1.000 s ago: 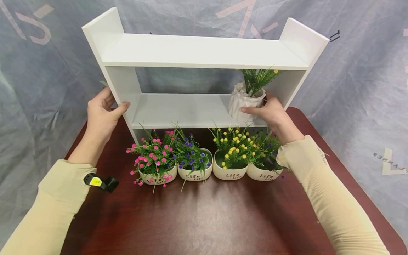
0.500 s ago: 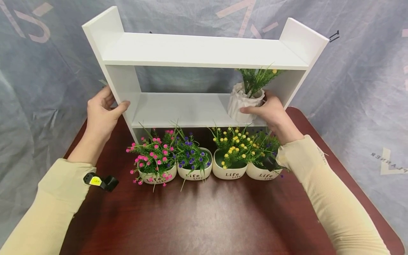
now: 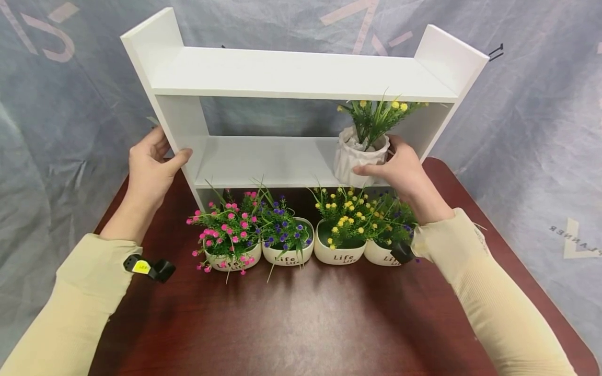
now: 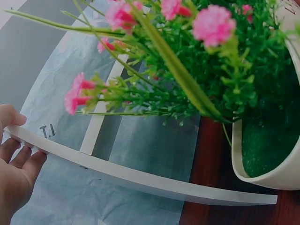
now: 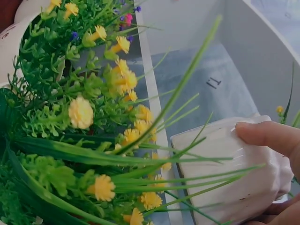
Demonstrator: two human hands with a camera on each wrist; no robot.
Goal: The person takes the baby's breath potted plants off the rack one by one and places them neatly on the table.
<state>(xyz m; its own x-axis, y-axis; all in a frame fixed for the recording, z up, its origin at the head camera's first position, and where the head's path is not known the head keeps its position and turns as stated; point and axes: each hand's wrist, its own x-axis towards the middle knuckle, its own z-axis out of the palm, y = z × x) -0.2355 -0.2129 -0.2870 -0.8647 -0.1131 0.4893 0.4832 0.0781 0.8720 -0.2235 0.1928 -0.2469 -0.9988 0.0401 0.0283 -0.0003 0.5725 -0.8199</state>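
Observation:
A white two-tier shelf unit [image 3: 291,73] stands on the table, its side panels rising above the top board. My left hand [image 3: 152,162] grips its left side panel, thumb on the front edge and fingers round the outside; the left wrist view shows those fingers [image 4: 33,164] along the panel [image 4: 140,176]. On the right, my right hand [image 3: 406,169] holds a white ruffled flowerpot [image 3: 348,156] with yellow flowers, at the front of the lower board [image 3: 263,162]. The right thumb [image 5: 255,133] lies across the pot's wall; the other fingers are mostly hidden behind it.
Several cream planters stand in a row before the shelf: pink flowers [image 3: 230,230], purple flowers [image 3: 282,227], yellow flowers [image 3: 348,216], and a rightmost planter [image 3: 381,256] partly behind the right wrist's black camera [image 3: 402,251]. Dark red table [image 3: 301,313]; grey cloth [image 3: 531,130] hangs behind.
The white flowerpot has come slightly forward on the lower board in my right hand, and more of its yellow flowers show under the top board. My left hand has stayed on the panel.

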